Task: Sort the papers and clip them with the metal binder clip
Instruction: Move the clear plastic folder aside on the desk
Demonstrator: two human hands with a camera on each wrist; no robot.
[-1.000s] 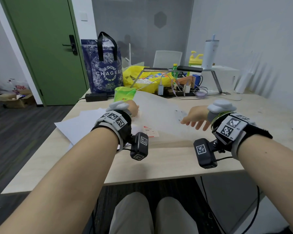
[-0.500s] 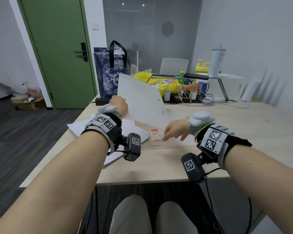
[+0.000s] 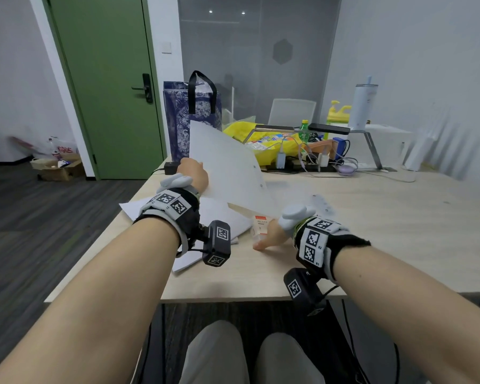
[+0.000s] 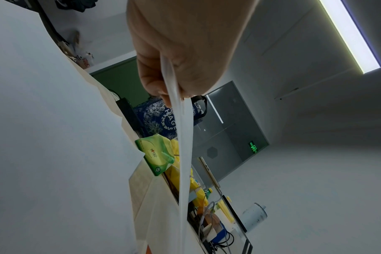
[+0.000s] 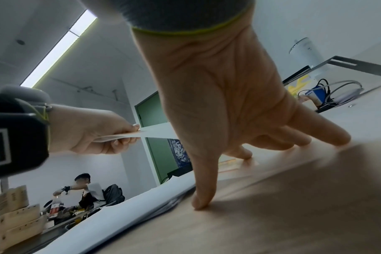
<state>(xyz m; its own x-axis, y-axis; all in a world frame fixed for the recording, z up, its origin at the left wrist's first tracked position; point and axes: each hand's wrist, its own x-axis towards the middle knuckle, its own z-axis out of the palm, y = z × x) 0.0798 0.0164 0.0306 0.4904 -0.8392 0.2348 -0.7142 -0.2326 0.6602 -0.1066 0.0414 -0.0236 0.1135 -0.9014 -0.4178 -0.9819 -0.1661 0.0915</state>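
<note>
My left hand (image 3: 196, 170) pinches a few white sheets (image 3: 227, 167) by their left edge and holds them tilted up above the table. The left wrist view shows thumb and fingers (image 4: 163, 82) clamped on the sheets' edge (image 4: 185, 154). More white papers (image 3: 219, 217) lie in a loose pile under that hand. My right hand (image 3: 263, 239) rests spread on the tabletop, thumb (image 5: 199, 201) down beside the pile (image 5: 120, 214), fingertips (image 5: 328, 137) on the wood. A small clear box with a red label (image 3: 261, 223) sits at its fingers. I cannot make out a binder clip.
A blue patterned bag (image 3: 189, 120), a yellow plastic bag (image 3: 244, 131), chargers and cables (image 3: 302, 164), a metal stand (image 3: 372, 145) and a white tumbler (image 3: 363, 106) crowd the far side of the table. A green tissue pack (image 4: 157, 154) lies behind the sheets. Another person (image 5: 85, 189) sits in the background.
The left hand has lifted the sheets from nearly flat to steeply tilted and drawn them left. The right hand has come off the sheets and dropped onto the table by the small box.
</note>
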